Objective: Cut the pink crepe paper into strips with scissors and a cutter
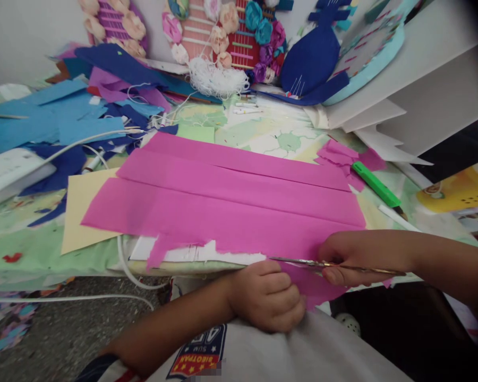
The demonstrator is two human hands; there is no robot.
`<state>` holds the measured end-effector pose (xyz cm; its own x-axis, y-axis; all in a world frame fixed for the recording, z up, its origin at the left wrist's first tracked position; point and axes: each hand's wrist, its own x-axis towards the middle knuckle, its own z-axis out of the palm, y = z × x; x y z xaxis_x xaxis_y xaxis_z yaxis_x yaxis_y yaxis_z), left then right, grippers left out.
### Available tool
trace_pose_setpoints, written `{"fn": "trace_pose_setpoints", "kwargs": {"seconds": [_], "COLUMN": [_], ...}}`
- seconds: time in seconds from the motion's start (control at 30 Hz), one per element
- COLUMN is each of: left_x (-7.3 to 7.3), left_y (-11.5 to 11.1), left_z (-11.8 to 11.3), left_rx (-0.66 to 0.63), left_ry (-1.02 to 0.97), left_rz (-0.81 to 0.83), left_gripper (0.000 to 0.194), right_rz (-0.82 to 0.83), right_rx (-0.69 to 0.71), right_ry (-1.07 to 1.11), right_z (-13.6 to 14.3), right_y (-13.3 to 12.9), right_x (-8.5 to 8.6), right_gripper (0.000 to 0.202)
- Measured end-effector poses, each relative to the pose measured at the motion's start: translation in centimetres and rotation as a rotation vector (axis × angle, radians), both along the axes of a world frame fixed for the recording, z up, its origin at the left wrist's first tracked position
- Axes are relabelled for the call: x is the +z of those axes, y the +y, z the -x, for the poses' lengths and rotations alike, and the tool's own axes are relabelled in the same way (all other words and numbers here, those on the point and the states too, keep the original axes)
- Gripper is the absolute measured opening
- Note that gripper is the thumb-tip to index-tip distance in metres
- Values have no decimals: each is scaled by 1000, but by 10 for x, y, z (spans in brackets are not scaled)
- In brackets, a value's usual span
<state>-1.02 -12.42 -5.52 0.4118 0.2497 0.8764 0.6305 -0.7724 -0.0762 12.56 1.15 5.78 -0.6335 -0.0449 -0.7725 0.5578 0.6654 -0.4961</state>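
Note:
A large pink paper (239, 196) with fold lines lies along the front of the table, its near edge ragged. My right hand (348, 258) is closed round metal scissors (298, 261), whose blades point left along the paper's near edge. Left of the blade tips, my left hand (269, 297) is closed on the pink paper's lower part, which hangs over the table edge. White paper (239, 258) shows beneath the pink one, and a cream sheet (77, 217) sticks out at its left.
A green cutter (376, 184) and crumpled pink scraps (336, 154) lie at the right, near a yellow basket (462, 188). Blue scraps (43, 119), a white power strip (14, 175) and its cable are at the left. Paper-flower crafts (219, 40) stand behind white yarn (219, 78).

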Motion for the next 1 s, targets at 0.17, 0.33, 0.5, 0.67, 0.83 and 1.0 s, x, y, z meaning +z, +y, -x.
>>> {"fn": "trace_pose_setpoints", "kwargs": {"seconds": [0.17, 0.33, 0.5, 0.67, 0.83, 1.0], "left_x": [0, -3, -5, -7, -7, -6], "left_y": [-1, -3, -3, -3, -5, -6], "left_z": [2, 4, 3, 4, 4, 5], "left_rx": [0, -28, -38, -26, -30, -44], "left_ry": [12, -18, -15, -46, -54, -65], "left_rz": [8, 1, 13, -13, -2, 5], "left_gripper": [8, 6, 4, 5, 5, 5], "right_rz": [15, 70, 81, 107, 65, 40], "right_rx": [-21, -106, -167, -188, -138, -148], "right_ry": [-57, -160, -184, -133, -173, -182], "right_z": [2, -3, -6, -9, -6, 0], "right_y": [1, 1, 1, 4, 0, -6], "right_x": [3, 7, 7, 8, 10, 11], "right_gripper": [51, 47, 46, 45, 43, 44]}}
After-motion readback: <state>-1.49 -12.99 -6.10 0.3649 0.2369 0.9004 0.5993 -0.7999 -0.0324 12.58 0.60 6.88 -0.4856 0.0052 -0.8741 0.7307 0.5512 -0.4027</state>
